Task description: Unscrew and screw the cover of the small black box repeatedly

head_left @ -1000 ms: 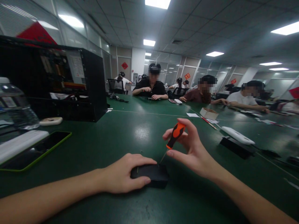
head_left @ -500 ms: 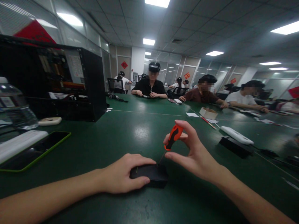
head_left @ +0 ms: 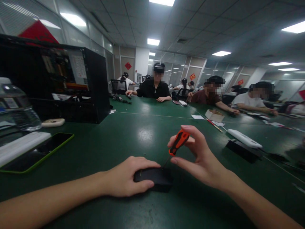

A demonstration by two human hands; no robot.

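A small black box-shaped device [head_left: 157, 180] lies on the green table [head_left: 100, 210] in front of me. My left hand [head_left: 130, 176] grips it from the left, thumb along the near side and fingers over the far side. With my right hand [head_left: 200, 159] I hold an orange and black screwdriver [head_left: 179, 141] by its handle, a fingertip on the handle's top end. The screwdriver leans to the right. Its thin shaft runs down to the device's top near the right end, beside my left fingertips; the very tip is hard to make out.
At left stand an open black computer case [head_left: 95, 82], a water bottle [head_left: 19, 105], a phone with a green edge [head_left: 38, 152] and a white bar [head_left: 23, 144]. To the right lie a white power strip [head_left: 244, 138], a black block [head_left: 241, 151] and a small carton [head_left: 214, 115]. Several people sit beyond.
The screwdriver's handle has turned in my right fingers, showing more orange. My left hand still holds the device. Across the table, a person's hand has moved outward to the left.
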